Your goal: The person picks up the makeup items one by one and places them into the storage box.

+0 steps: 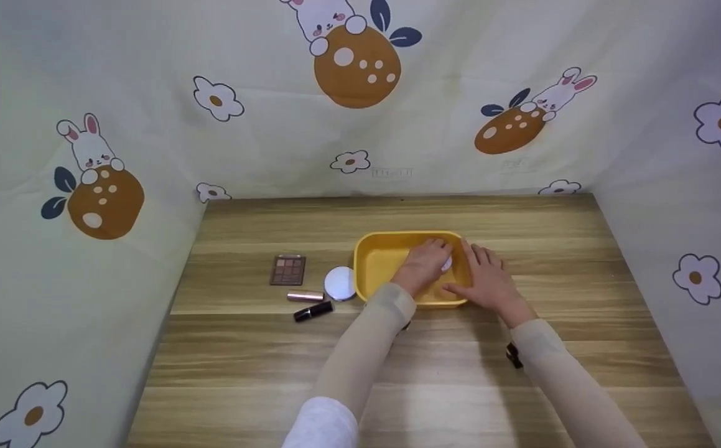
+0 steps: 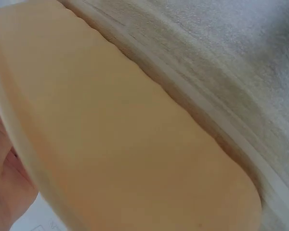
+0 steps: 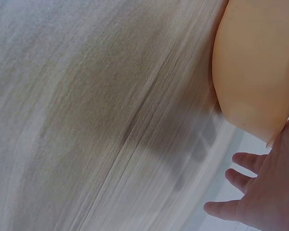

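A yellow plastic basin (image 1: 377, 235) stands on the wooden table; its outer wall (image 2: 115, 106) fills much of the left wrist view. My left hand (image 1: 423, 260) reaches down inside it, fingers bent around a small white item (image 1: 446, 264) that is partly hidden by them. At the basin's right rim, my right hand (image 1: 489, 280) rests with its fingers spread and straight along the outside, the thumb reaching over the inner side. Fingers (image 3: 238, 180) of that hand show extended past the basin's end in the right wrist view. Beside the basin's left wall lies a white round compact (image 1: 340, 284).
Left of the compact are an eyeshadow palette (image 1: 288, 270), a rose-gold tube (image 1: 305, 296) and a black lipstick tube (image 1: 313, 312). A small black item (image 1: 513, 356) lies by the right forearm. Patterned cloth (image 1: 273, 143) walls the table at the back and sides.
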A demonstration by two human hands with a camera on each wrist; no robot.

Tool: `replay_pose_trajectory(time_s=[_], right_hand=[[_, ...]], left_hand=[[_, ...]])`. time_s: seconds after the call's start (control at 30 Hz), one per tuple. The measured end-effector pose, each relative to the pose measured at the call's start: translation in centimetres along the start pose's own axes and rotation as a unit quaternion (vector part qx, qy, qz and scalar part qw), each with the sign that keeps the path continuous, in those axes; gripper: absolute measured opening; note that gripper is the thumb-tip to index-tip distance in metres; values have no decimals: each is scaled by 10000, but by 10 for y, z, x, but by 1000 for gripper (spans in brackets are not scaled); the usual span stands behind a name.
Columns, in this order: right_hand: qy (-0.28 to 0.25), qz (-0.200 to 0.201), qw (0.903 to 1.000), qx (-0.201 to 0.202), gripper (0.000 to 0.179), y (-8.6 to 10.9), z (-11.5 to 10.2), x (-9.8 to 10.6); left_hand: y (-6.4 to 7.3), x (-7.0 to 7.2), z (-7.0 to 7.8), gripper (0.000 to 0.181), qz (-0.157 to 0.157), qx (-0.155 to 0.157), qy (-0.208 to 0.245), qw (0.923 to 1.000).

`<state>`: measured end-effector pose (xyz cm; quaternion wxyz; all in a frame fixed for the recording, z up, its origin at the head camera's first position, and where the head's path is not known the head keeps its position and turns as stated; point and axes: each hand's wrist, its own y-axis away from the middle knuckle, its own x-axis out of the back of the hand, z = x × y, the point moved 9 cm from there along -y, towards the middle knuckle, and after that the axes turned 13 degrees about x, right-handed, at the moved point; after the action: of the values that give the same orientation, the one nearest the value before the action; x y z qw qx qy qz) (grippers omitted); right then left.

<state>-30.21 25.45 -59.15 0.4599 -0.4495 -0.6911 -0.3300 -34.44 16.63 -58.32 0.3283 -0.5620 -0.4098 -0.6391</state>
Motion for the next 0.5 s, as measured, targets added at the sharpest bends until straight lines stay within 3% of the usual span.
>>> replay_pose_trajectory(time_s=[0.5], right_hand=[[45, 103, 9999, 37, 108, 1, -1, 1]], left_hand=[[-6, -1, 8, 44, 216, -47, 74, 9997]])
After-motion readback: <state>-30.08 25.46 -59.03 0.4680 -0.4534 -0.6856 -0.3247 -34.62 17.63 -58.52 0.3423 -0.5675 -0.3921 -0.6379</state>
